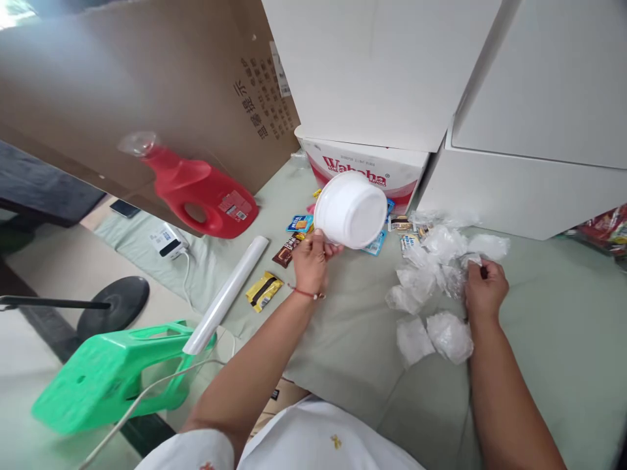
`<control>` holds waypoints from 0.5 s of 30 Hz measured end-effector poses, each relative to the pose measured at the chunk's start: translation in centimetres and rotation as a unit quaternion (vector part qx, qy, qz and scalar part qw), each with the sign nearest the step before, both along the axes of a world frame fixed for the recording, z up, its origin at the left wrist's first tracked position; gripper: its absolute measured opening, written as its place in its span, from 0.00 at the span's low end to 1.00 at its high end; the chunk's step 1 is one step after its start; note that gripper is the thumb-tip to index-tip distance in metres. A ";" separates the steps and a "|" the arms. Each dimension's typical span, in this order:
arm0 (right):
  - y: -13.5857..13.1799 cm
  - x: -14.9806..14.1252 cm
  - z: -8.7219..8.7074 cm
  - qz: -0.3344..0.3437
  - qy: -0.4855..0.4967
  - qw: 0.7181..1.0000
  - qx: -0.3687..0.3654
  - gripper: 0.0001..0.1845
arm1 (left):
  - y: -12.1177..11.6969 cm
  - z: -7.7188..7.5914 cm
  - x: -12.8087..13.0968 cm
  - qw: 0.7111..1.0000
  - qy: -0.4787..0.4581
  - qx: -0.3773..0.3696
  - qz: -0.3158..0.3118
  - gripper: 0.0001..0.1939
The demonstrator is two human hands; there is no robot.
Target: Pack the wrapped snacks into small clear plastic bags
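Toward the far edge of the cloth (353, 333), my left hand (309, 261) clasps the tilted bowl (350, 209), where light pressure is best; my right hand (486, 294), fingers closed, seems to pinch crumpled plastic (472, 260).

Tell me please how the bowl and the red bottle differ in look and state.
The bowl is white and round; the bottle is red, with a handle and a label. The bowl is held in the left hand, base toward the camera; the bottle is not held.
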State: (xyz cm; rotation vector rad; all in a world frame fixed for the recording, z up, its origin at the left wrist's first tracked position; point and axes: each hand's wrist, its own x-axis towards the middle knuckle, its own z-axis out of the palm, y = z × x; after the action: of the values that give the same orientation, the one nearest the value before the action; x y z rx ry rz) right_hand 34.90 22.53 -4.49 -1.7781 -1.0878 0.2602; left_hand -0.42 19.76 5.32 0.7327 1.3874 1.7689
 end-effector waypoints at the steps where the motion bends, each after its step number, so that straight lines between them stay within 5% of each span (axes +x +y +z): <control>1: 0.1 0.0 0.0 -0.002 -0.001 1.000 -0.003 0.21 | 0.8 -0.1 0.8 0.998 -0.061 -0.009 -0.018 0.25; 6: 0.7 0.2 1.7 0.073 -0.013 0.990 -0.120 0.30 | 2.8 -0.2 1.5 0.945 -0.310 -0.009 -0.106 0.21; 10: 0.9 0.8 5.0 0.111 -0.138 0.952 -0.249 0.31 | 2.4 0.0 -0.4 0.909 -0.404 0.012 -0.102 0.16; 15: -1.0 0.0 9.8 0.092 -0.264 0.949 -0.149 0.30 | 1.7 -1.3 -2.0 0.935 -0.336 -0.009 -0.117 0.14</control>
State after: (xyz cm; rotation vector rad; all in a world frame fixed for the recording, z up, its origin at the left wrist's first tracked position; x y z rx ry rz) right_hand 34.90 21.56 5.31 -2.0796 -1.6722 0.0567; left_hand -2.43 21.41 4.05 0.2210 0.8113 1.5960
